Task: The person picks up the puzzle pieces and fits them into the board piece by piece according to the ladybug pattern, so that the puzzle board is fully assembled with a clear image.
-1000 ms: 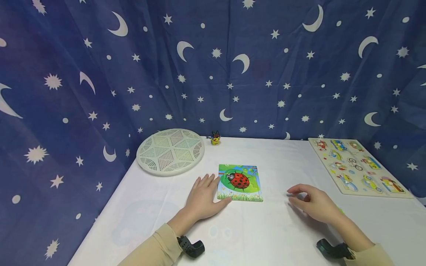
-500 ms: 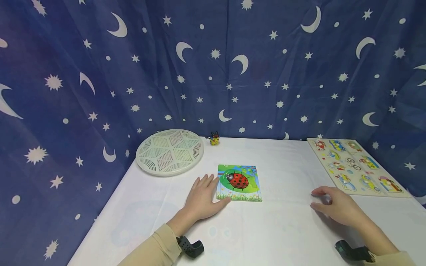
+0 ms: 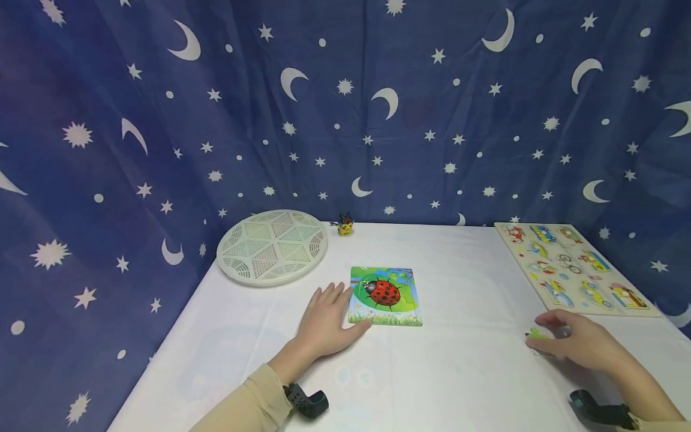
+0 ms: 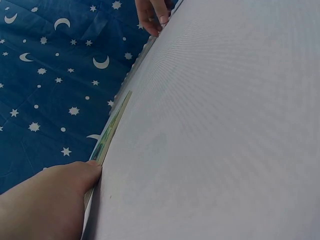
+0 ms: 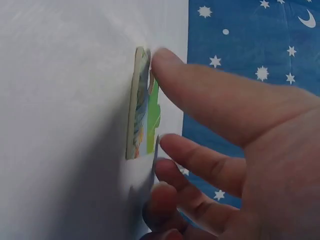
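Observation:
A square ladybug jigsaw puzzle [image 3: 385, 296] lies on the white table in the head view. At its left side my left hand [image 3: 324, 324] rests flat with straight fingers, the thumb at the lower left corner. The left wrist view shows this thumb [image 4: 85, 175] against the puzzle's edge [image 4: 111, 131]. Farther right, my right hand [image 3: 580, 342] reaches over a small green and blue puzzle piece [image 5: 142, 107], partly hidden under the fingers in the head view. Its thumb [image 5: 172, 67] is right at one end of the piece; the fingertips are near the other end.
A round pale board with a star pattern [image 3: 272, 247] stands at the back left, with a small yellow and black figurine [image 3: 345, 224] beside it. A wooden peg puzzle with vehicle pictures [image 3: 575, 267] lies at the right. A blue star-and-moon curtain [image 3: 410, 108] hangs behind the table.
My right hand has moved to the right and slightly toward me, reaching the puzzle piece that its wrist partly covered before. The left hand has stayed on the ladybug puzzle.

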Tool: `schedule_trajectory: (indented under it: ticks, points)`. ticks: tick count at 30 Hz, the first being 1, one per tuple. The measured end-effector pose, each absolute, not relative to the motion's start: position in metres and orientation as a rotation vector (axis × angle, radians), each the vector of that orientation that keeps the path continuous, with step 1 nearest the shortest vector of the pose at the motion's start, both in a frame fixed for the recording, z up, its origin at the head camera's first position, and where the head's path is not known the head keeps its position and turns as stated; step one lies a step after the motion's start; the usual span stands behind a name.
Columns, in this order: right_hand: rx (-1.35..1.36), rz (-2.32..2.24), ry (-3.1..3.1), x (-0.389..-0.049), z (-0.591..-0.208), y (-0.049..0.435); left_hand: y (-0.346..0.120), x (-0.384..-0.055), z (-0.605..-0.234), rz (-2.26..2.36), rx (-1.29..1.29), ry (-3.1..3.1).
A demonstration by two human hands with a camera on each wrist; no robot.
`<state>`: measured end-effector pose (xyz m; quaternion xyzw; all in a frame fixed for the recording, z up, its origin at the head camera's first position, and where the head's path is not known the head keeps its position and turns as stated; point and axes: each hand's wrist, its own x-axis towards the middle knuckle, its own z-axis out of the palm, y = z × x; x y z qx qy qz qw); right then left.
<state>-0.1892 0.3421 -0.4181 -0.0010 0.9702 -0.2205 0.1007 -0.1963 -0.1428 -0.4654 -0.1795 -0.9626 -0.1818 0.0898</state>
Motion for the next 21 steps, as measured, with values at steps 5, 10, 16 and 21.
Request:
schedule_trajectory:
  ticks: [5, 10, 16, 21]
  points:
    - [-0.041, -0.651, 2.834, -0.1863, -0.4174, 0.343, -0.1436, -0.1961, -0.4662, -0.55, -0.533, -2.86]
    - [-0.074, -0.658, 2.792, -0.1846, -0.4158, 0.3454, -0.1434, -0.1957, -0.4661, -0.573, -0.536, -2.846]
    - [-0.098, -0.654, 2.787, -0.1849, -0.4167, 0.347, -0.1435, -0.1961, -0.4664, -0.553, -0.538, -2.836]
    - [-0.078, -0.716, 2.769, -0.1863, -0.4159, 0.3449, -0.1436, -0.1954, -0.4664, -0.548, -0.539, -2.834]
